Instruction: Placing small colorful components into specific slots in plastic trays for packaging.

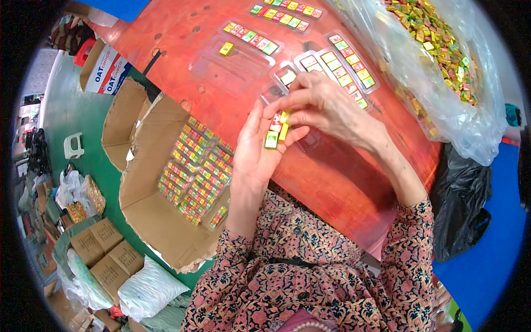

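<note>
Several small, bright candy-like boxes, green, yellow and red, lie in my left hand, which is turned palm up with its fingers curled about them. Over it reaches my right hand, its thumb and fingertips closed on a small yellow box at that palm; the fingers partly cover it. Just beyond, a clear plastic tray with a small box at its far end is half hidden by my hands. Filled trays stand to its right. A lone yellow box rests on an otherwise bare-looking clear tray.
The red table carries more filled trays at the far side. A big clear bag of loose small boxes lies at right, above a black bag. Left of me, an open carton holds stacked filled trays.
</note>
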`<state>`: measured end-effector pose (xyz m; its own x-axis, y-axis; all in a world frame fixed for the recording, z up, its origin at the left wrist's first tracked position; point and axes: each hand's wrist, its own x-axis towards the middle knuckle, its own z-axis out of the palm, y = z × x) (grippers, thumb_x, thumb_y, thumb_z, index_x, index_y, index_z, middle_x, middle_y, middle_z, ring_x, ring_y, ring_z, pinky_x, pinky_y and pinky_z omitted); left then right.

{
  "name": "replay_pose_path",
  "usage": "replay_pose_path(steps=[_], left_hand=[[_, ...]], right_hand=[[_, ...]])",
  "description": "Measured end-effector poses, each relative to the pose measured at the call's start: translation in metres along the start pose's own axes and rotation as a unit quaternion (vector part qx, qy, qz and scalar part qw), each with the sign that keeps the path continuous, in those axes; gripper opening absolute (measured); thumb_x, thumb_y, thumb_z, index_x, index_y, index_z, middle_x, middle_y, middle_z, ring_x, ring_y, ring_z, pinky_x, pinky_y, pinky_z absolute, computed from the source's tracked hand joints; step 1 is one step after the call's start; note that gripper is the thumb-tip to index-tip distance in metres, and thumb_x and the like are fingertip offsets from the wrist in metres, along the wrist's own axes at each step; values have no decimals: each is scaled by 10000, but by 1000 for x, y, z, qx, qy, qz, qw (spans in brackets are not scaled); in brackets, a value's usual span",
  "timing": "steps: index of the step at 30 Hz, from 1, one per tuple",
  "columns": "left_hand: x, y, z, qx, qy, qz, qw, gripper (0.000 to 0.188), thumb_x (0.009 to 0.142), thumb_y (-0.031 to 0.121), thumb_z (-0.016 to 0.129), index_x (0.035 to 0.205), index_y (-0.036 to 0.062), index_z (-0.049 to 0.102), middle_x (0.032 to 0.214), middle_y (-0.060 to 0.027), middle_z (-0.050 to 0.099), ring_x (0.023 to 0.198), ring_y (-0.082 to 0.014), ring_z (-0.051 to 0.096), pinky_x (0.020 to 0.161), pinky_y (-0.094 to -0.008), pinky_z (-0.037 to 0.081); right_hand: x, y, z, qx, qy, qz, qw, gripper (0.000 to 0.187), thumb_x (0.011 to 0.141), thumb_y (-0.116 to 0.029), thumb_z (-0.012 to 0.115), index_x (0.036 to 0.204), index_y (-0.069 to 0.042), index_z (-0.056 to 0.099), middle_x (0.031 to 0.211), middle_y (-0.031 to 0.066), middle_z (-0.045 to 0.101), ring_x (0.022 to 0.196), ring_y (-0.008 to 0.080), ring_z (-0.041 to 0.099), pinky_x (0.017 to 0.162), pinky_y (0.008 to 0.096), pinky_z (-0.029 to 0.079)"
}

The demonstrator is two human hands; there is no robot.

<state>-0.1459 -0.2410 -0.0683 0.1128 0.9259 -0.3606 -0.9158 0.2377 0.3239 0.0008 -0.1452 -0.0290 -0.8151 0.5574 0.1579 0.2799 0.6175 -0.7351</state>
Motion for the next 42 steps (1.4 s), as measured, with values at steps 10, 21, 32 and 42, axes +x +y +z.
replay_pose_path(steps=[10, 21, 32, 42], left_hand=[[2, -2, 6, -1, 22, -10, 1000, 305, 913, 156, 458, 1136, -47, 501, 1108, -146, 564, 947, -230, 596, 794, -395, 542], [5, -1, 23, 187, 11, 75, 979, 227, 897, 110, 479, 1055, -30, 561, 816, -124, 622, 644, -151, 614, 478, -223, 466], [15, -44, 52, 848, 17, 238, 473, 120, 754, 89, 635, 774, -9, 569, 766, -180, 541, 671, -349, 575, 577, -426, 448], [25, -43, 55, 888, -21, 210, 409, 152, 777, 133, 593, 750, -12, 558, 756, -200, 540, 646, -379, 577, 556, -453, 460]], right_hand=[[3, 0, -8, 68, -36, 14, 997, 150, 738, -82, 624, 862, -2, 598, 808, 77, 573, 741, 200, 537, 657, 311, 429], [8, 12, -34, 161, 22, 117, 980, 124, 780, -98, 618, 838, 10, 603, 713, 43, 595, 678, 108, 561, 624, 258, 439], [31, 55, -8, -17, 138, 106, 984, 197, 750, -117, 656, 877, 24, 608, 762, 123, 624, 715, 197, 601, 654, 316, 467], [34, 71, 4, -100, 177, 10, 979, 127, 747, -90, 631, 829, 7, 614, 751, 124, 591, 756, 279, 583, 668, 367, 455]])
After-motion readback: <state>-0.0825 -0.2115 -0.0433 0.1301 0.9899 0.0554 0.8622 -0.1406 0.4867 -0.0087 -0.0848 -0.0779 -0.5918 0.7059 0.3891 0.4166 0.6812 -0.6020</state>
